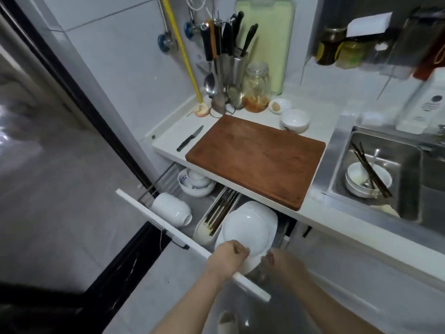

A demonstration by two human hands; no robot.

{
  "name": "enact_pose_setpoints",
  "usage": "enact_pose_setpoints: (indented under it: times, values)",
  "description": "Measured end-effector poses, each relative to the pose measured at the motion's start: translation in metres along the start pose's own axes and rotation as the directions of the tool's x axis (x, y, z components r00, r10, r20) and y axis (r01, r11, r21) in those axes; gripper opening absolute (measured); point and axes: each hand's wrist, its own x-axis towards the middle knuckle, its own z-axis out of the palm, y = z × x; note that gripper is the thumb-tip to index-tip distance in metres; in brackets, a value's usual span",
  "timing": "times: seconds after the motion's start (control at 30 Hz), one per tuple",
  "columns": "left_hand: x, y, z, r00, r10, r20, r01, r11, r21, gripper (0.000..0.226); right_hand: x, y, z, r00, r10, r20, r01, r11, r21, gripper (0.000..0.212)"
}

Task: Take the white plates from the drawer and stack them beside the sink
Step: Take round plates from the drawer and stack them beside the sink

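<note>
White plates (248, 227) stacked in the open drawer (192, 239), below the cutting board (255, 157); left hand (228, 257) pinching the near rim; right hand (279, 260) blurred, possibly curled beneath; could slip sideways, chip against drawer front.

A cutting board (257, 160) lies on the counter (320, 213), overhanging its front edge, with a knife (190, 138) to its left and the sink (375, 174) to its right. Below the counter's front edge the open drawer (192, 239) holds plates (248, 227), with a chopstick tray (216, 218) to their left.
</note>
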Motion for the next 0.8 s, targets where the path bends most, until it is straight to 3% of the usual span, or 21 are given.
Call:
enact_pose_setpoints:
  times: [0.17,0.33,0.43,0.8]
  values:
    - [0.063,-0.022,-0.042,0.996,0.028,0.084,-0.036,0.996,0.086,0.031,0.043,-0.034,0.018,0.985,0.171,0.001,-0.169,0.972,0.165,0.030]
    - [0.118,-0.037,-0.049,0.983,0.016,0.184,-0.050,0.982,0.184,0.041,0.077,-0.031,0.034,0.957,0.290,0.014,-0.283,0.924,0.257,0.024]
    - [0.148,-0.049,-0.041,0.975,-0.036,0.222,-0.004,0.984,0.178,0.046,0.099,-0.028,0.039,0.936,0.350,0.046,-0.348,0.894,0.282,0.039]
    - [0.236,-0.087,-0.003,0.969,-0.159,0.189,0.115,0.968,0.224,0.048,0.171,-0.004,0.077,0.829,0.529,0.181,-0.556,0.746,0.368,0.050]
